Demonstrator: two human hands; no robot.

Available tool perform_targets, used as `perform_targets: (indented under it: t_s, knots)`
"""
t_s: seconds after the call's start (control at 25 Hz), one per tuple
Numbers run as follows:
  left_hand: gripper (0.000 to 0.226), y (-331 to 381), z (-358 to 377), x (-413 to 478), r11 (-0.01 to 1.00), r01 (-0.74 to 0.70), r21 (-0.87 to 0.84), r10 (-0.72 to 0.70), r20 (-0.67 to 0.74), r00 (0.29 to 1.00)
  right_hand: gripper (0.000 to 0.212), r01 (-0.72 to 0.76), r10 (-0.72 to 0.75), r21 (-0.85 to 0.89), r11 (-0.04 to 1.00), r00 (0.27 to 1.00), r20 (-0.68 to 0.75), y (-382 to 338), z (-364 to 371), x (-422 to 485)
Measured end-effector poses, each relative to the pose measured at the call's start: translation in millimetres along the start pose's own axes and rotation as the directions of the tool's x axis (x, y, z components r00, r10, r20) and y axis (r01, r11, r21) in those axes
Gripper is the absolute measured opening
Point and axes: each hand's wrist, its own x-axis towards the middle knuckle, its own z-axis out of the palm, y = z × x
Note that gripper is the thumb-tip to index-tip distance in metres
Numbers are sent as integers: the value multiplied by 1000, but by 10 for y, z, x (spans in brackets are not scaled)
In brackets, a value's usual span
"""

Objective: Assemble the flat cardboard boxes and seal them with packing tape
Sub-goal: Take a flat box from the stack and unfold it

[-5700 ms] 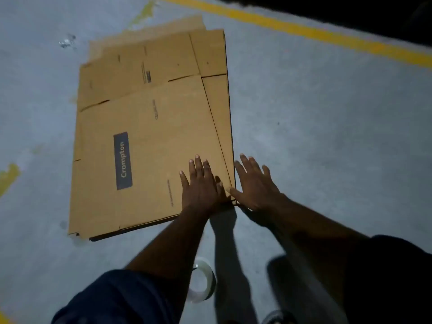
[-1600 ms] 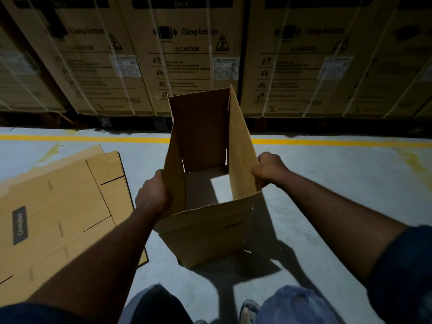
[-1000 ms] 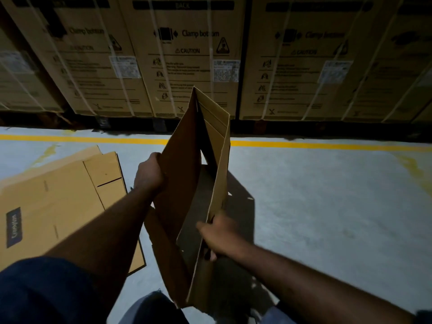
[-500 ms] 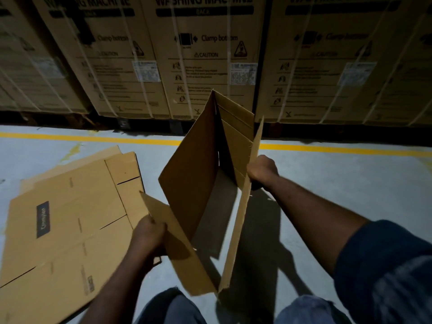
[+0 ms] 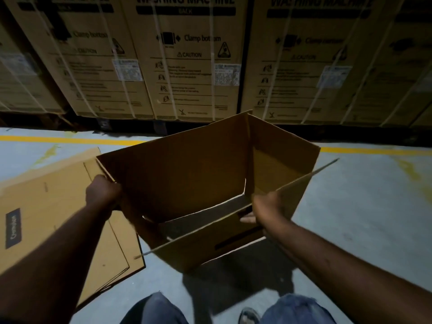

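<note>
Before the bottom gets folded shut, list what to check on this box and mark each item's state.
1. Box opened out from flat: ok.
2. Left grip holds the box's left corner: ok.
3. Right grip pinches the near wall: ok.
4. Bottom closed: cannot tell, too dark inside.
5. Tape on any seam: not ok, none shows.
6. Tape roll at hand: cannot tell, none in view.

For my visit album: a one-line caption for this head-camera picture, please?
Left hand and right hand hold an opened cardboard box; flat boxes lie to its left, washing-machine cartons stand behind.
</note>
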Motion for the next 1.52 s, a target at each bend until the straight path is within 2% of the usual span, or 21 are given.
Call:
perform_targets:
  t_s: [0.12, 0.2, 0.28, 0.32, 0.4, 0.44, 0.48, 0.52, 0.6, 0.76, 0.84, 0.96, 1.04, 1.12, 1.2, 1.28, 1.32, 1.36, 1.4, 1.44, 1.52]
  knots:
    - [47, 149, 92, -37, 982, -157, 104, 146, 103, 984, 37, -101, 101, -12, 995, 978, 184, 226, -50, -343]
    - [49, 163, 198, -64, 964, -242, 111, 227, 127, 965, 42, -99, 107, -56, 993, 983, 147, 291, -192, -344]
    - [50, 121, 308, -79, 956, -278, 99, 264, 129, 956, 67, -28, 17, -110, 994, 996, -92, 194, -459, -176]
    - [52, 86, 361, -83, 956, -284, 77, 272, 134, 953, 77, 35, -78, -165, 986, 961, -264, 59, -645, -61]
    - [54, 44, 470, -82, 962, -274, 17, 269, 137, 953, 85, 131, -353, -431, 893, 796, -491, -285, -1043, 160]
    - [53, 55, 521, -74, 963, -270, -6, 268, 124, 955, 83, 117, -479, -609, 784, 739, -474, -443, -1216, 259]
    - [52, 72, 583, -61, 961, -275, -12, 275, 116, 955, 79, 95, -557, -759, 644, 738, -380, -587, -1360, 384]
    - [51, 91, 650, -45, 958, -285, -1, 283, 126, 951, 74, 96, -555, -851, 517, 794, -248, -693, -1443, 514]
    - [62, 129, 836, 0, 953, -300, 45, 286, 203, 937, 62, 152, -400, -925, 347, 917, 1, -822, -1474, 699]
    - [88, 87, 1229, 78, 943, -265, 200, 176, 375, 910, 56, 244, -190, -969, -29, 951, 245, -1015, -1165, 863]
    - [91, 34, 1314, 140, 925, -284, 251, 152, 441, 885, 69, 327, -76, -945, -31, 941, 328, -997, -935, 878]
    - [86, -122, 1319, 263, 887, -355, 297, 142, 555, 820, 103, 386, 129, -903, 191, 902, 413, -871, -625, 864]
    - [81, -227, 1306, 347, 857, -407, 316, 141, 616, 775, 111, 425, 237, -870, 251, 844, 481, -844, -499, 794]
    - [78, -259, 1311, 424, 826, -452, 336, 152, 640, 754, 108, 495, 279, -829, 260, 783, 556, -958, -449, 625]
    - [75, -229, 1328, 483, 793, -485, 368, 163, 639, 752, 124, 585, 344, -763, 274, 682, 646, -1080, -433, 410]
    - [79, -178, 1342, 493, 781, -485, 394, 148, 638, 756, 127, 674, 389, -725, 139, 636, 666, -1037, -389, 192]
    - [80, -158, 1350, 488, 775, -481, 409, 137, 635, 761, 123, 699, 319, -714, 38, 669, 672, -925, -360, 148]
    - [79, -139, 1350, 486, 780, -469, 415, 122, 634, 764, 118, 706, 162, -706, -54, 704, 692, -795, -323, 136]
    - [75, -117, 1336, 474, 778, -468, 419, 120, 632, 765, 114, 704, -56, -698, -131, 698, 714, -695, -273, 116]
    - [67, -118, 1330, 488, 767, -475, 431, 127, 624, 771, 114, 701, -270, -686, -197, 634, 725, -620, -230, 126]
    - [52, -69, 1274, 465, 768, -469, 436, 117, 625, 772, 120, 655, -516, -685, -320, 485, 706, -550, -177, 229]
